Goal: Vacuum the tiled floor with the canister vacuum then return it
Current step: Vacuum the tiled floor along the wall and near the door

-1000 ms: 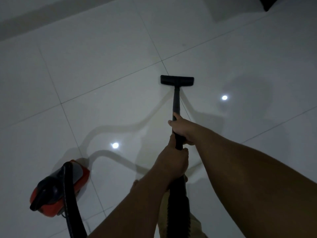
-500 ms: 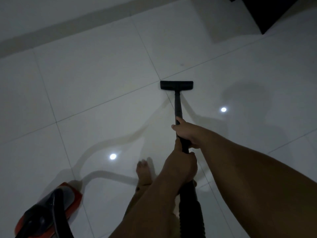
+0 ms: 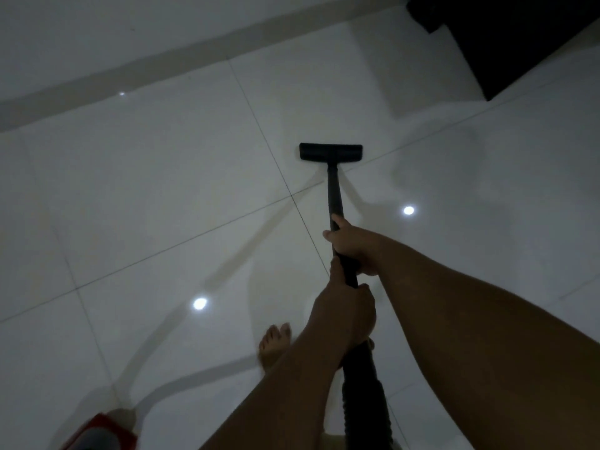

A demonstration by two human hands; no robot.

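Note:
A black vacuum wand [image 3: 334, 193] runs forward from my hands to a flat black floor nozzle [image 3: 330, 152] resting on the glossy white tiled floor [image 3: 162, 190], just past a tile joint crossing. My right hand [image 3: 352, 246] grips the wand higher up. My left hand [image 3: 345, 311] grips it just behind, where the ribbed black hose [image 3: 365, 397] begins. The red canister [image 3: 104, 433] sits at the bottom left edge, mostly cut off.
A pale wall base [image 3: 194, 50] runs along the far side. A dark piece of furniture [image 3: 519, 43] stands at the top right. My bare foot [image 3: 272, 347] is on the tile left of the hose. Ceiling lights reflect in the floor.
The nozzle has been pushed forward past the tile joint toward the wall. I have stepped forward, so the canister has slid toward the bottom left edge and the furniture shows more.

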